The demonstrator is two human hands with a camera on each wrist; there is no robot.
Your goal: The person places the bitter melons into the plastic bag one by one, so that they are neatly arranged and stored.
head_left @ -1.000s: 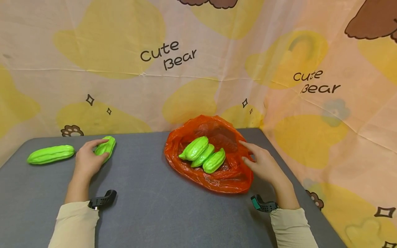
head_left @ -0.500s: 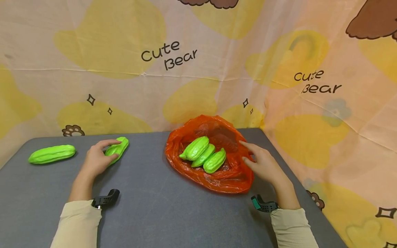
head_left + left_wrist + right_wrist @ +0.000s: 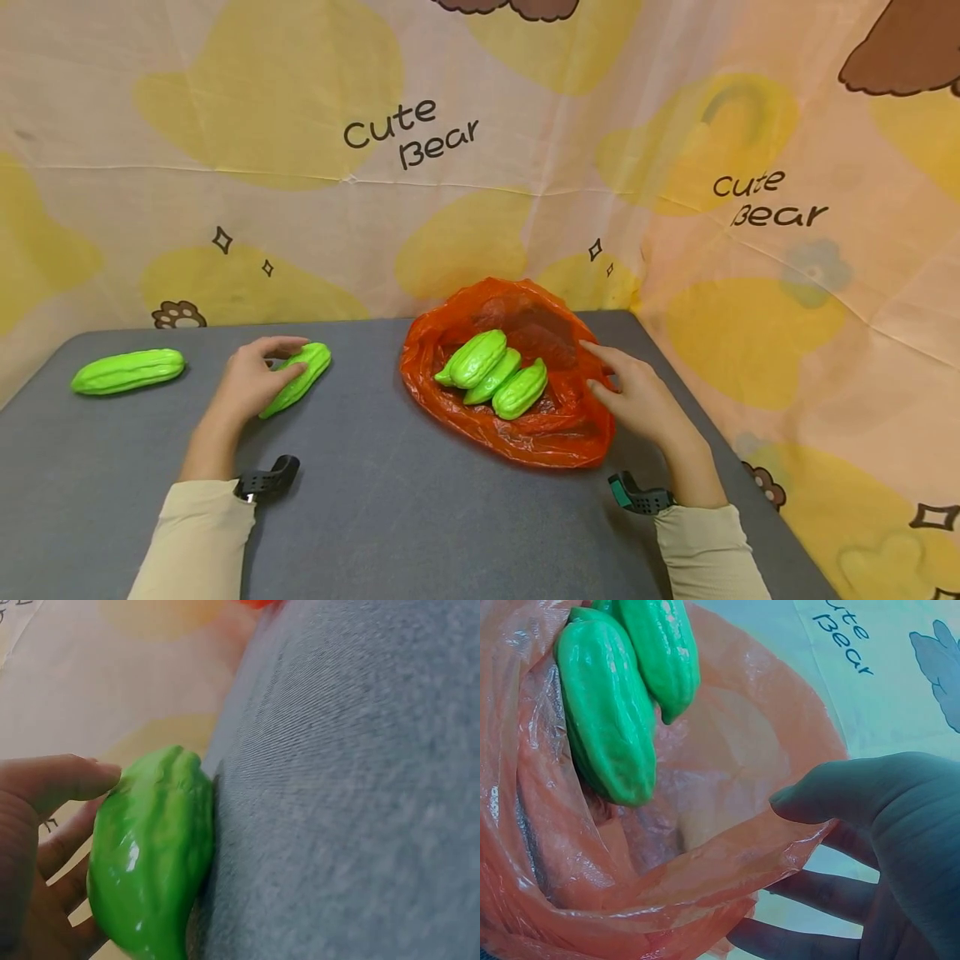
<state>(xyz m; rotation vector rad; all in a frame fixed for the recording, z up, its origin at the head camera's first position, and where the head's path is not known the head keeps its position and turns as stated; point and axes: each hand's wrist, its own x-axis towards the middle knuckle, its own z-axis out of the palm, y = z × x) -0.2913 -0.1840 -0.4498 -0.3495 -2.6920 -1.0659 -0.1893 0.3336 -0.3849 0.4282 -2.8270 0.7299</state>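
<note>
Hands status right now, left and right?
Left hand: closed, holding a green ribbed gourd.
Right hand: closed, holding the red plastic bag rim.

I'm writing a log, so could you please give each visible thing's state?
Red translucent plastic bag: open-mouthed.
At least three ridged green elongated gourds: inside the bag.
Left hand: gripping one ridged green gourd.
Leftmost ridged green gourd: lying on the grey table.
Right hand: holding the bag's rim.

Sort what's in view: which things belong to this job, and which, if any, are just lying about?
In the job:
bag, its rim in the right hand
gourd in the left hand
three gourds in the bag
loose gourd, far left, probably

Just there:
table
printed cloth
</note>
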